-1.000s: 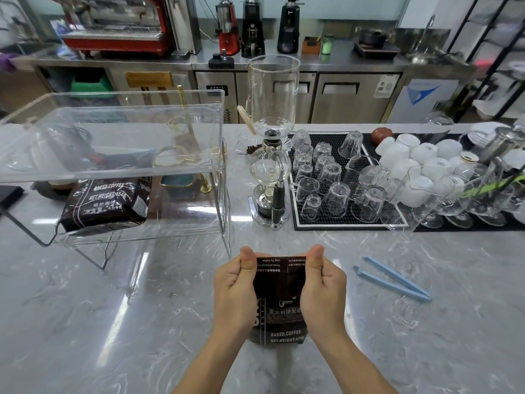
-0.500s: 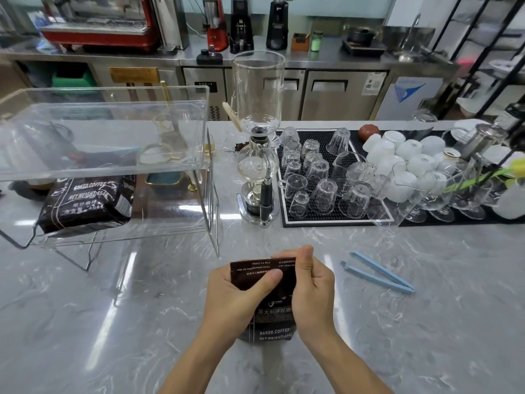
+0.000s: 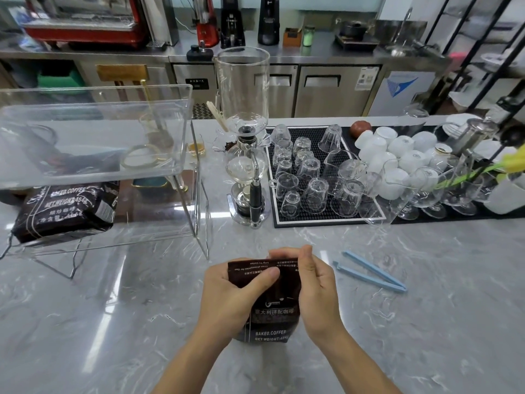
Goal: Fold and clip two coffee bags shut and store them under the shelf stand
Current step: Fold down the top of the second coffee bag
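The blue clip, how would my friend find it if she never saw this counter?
Start at the black mat full of upside-down glasses. Come forward onto the bare marble, just right of the hands folding the coffee bag. There lies the blue clip, two long thin arms opened in a V, the only pale blue thing there.

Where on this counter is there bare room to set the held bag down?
Bare marble shows left of the coffee bag, in front of the shelf stand, and right of the blue clip. Under the stand, space remains beside the stored bag. The glassware mat is crowded.
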